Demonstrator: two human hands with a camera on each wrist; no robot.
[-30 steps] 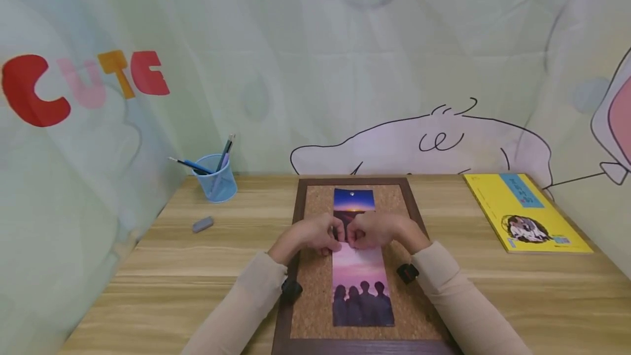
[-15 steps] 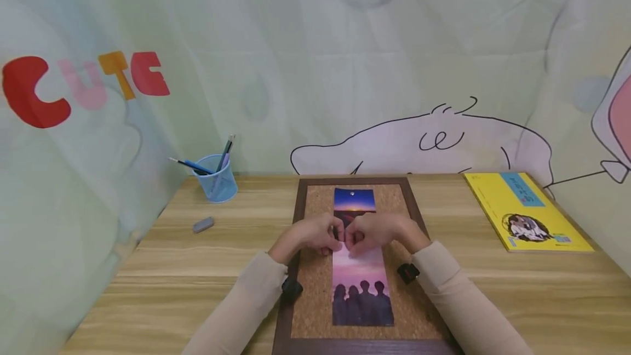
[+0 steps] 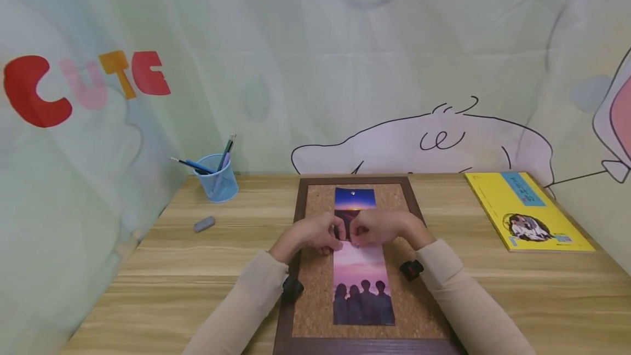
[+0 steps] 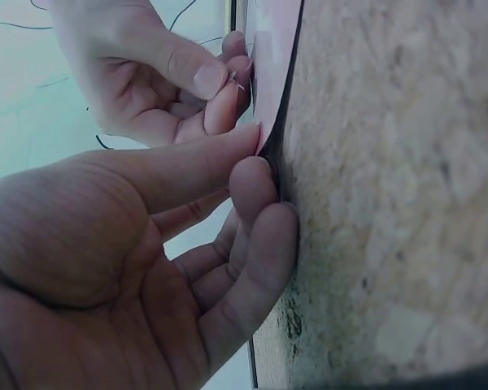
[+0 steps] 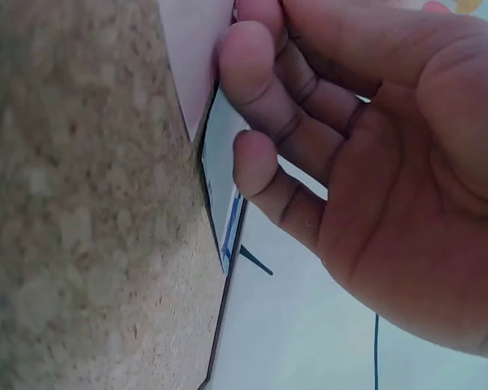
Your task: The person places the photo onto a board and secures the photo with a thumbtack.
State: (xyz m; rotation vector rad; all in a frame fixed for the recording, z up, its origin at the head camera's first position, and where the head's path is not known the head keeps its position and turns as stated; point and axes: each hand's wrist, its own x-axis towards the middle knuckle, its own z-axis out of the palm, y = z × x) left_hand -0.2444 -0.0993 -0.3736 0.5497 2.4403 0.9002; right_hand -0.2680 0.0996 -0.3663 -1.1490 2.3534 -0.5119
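A pink sunset photo (image 3: 360, 267) with dark silhouettes lies on a framed cork board (image 3: 313, 305). Its top edge meets a second photo (image 3: 355, 201), blue and orange, which has a small round pin (image 3: 353, 193) near its top. My left hand (image 3: 317, 232) pinches the pink photo's upper left corner, as the left wrist view shows. Just right of it, my right hand (image 3: 379, 227) holds a tiny clear-looking tack (image 4: 237, 80) between thumb and index finger, over the pink photo's top edge. The right wrist view leaves those fingertips out of sight.
Left of the board stand a blue mesh cup (image 3: 219, 182) of pencils and a grey eraser (image 3: 204, 224). A yellow book (image 3: 527, 212) lies at the right of the wooden table (image 3: 207, 267). A printed curtain (image 3: 296, 70) hangs behind.
My right hand dipped slightly toward the pink photo half a second ago, then rose back to the photo's top edge. The left hand keeps its place at the corner.
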